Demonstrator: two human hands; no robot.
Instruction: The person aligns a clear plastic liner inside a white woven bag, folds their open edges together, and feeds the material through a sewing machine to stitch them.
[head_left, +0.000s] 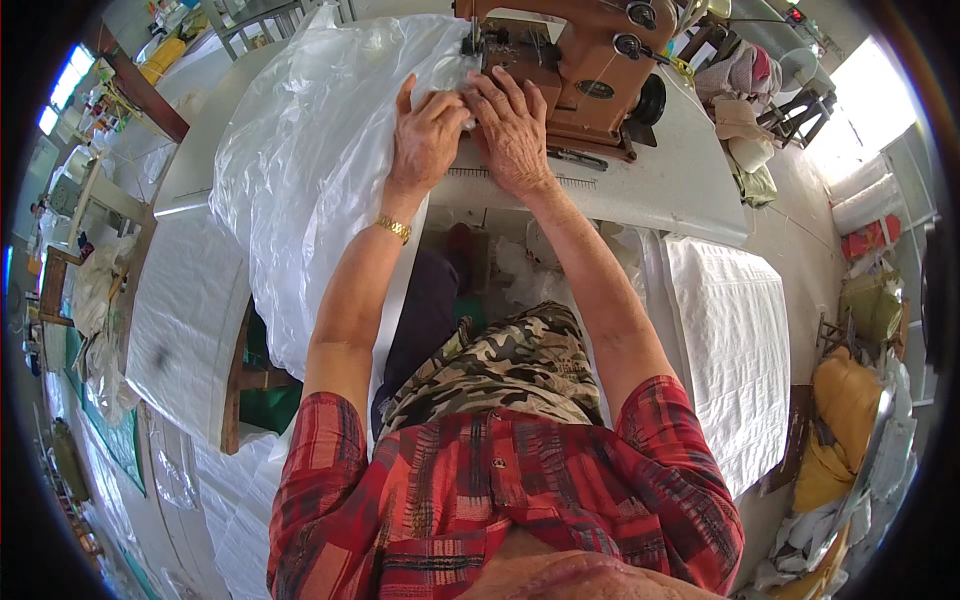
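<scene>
A large sheet of clear plastic film (300,150) drapes over the left of the sewing table and hangs off its front edge. My left hand (425,145) has its fingers bent and closed on the film's right edge. Against it, my right hand (512,135) curls its fingers around the same gathered edge; the fingertips partly hide the film there. Both hands are just in front of the needle area of a brown sewing machine (600,85). A gold watch (394,229) is on my left wrist.
The pale sewing table (660,190) carries a printed ruler strip along its front. Folded white woven sheets (730,350) hang at the right, and another white sheet (185,330) hangs at the left. Cloth and a cap (738,120) lie beyond the machine; yellow cloth (840,420) is piled at the far right.
</scene>
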